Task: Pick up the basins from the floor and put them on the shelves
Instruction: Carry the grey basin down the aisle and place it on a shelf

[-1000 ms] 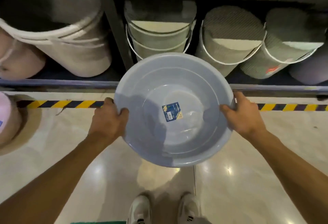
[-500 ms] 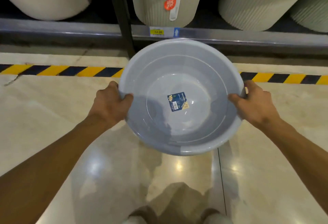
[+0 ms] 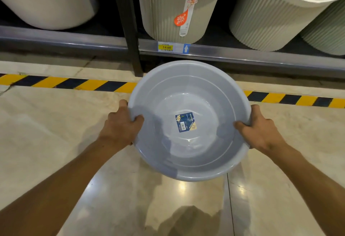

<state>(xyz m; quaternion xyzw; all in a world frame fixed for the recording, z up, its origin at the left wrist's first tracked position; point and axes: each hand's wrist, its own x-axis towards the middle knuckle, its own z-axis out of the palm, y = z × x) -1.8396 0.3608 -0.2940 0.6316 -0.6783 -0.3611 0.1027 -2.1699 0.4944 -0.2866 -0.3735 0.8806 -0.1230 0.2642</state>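
A round grey-blue plastic basin (image 3: 188,90) with a blue label stuck to its bottom hangs above the floor, tilted a little toward me. My left hand (image 3: 119,123) grips its left rim, thumb inside. On the opposite rim my right hand (image 3: 261,129) holds it the same way. The basin's far edge lies just below the metal lip of the lowest shelf (image 3: 242,54).
Ribbed pale buckets (image 3: 177,7) and a smooth white tub (image 3: 50,2) fill the shelf above the lip. A black upright post (image 3: 128,20) divides the shelf bays. Yellow-and-black hazard tape (image 3: 65,83) runs along the glossy tiled floor (image 3: 46,133).
The view has drawn closer to the shelf and tilted down; the buckets look larger. The basin sits a little lower and further right in view. Both hands keep their grip.
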